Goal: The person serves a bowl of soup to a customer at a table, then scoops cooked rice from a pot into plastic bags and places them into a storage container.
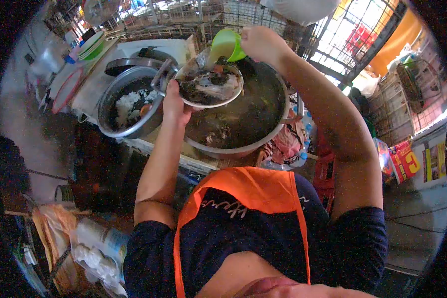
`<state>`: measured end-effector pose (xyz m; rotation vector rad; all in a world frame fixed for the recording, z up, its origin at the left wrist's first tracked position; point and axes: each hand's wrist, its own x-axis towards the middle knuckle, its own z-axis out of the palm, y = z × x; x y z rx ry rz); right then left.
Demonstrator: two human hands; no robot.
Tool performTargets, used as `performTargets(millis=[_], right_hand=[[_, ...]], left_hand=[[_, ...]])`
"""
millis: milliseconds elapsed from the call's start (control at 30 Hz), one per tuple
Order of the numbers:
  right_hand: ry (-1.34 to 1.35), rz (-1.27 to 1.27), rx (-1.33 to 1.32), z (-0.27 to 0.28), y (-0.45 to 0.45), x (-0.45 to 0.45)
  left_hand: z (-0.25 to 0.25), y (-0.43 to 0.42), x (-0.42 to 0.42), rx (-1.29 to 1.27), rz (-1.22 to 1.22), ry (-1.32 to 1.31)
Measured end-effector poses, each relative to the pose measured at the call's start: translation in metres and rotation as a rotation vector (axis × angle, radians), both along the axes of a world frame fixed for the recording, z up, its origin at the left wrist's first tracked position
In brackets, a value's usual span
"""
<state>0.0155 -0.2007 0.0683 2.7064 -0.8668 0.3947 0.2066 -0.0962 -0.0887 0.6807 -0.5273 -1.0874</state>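
Observation:
My left hand is closed on the side of a bowl, holding it over the left part of a large metal pot. Dark pieces and pale chunks of food fill the bowl. A light green plastic dipper is in my right hand, fingers wrapped at its handle side. The dipper is tilted, just above the far edge of the bowl; whether they touch I cannot tell. Brownish broth with some bits in it is in the pot.
Left of the large pot stands a smaller metal pot with white rice inside. A metal lid leans behind it. Stacked green and white dishes are farther left. Plastic bottles stand by the large pot's right side. Wire mesh closes the back.

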Motion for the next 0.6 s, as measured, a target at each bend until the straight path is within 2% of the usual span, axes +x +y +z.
performTargets(millis=[67,400,500,567,600], right_hand=[[-0.199,-0.045,0.058,0.0,0.003,0.003],[-0.161,-0.037,-0.001,0.01,0.027,0.002],[-0.141,0.004,-0.054,0.01,0.033,-0.003],[-0.149,0.136,-0.229,0.007,0.035,-0.005],[-0.149,0.138,-0.227,0.007,0.038,-0.006]], left_hand=[[0.003,0.001,-0.001,0.018,0.013,-0.009],[0.021,0.004,-0.022,0.089,0.095,0.019],[0.028,0.009,-0.029,0.18,0.123,0.058],[0.022,0.006,-0.026,0.152,0.11,0.054],[0.025,0.007,-0.028,0.154,0.113,0.054]])
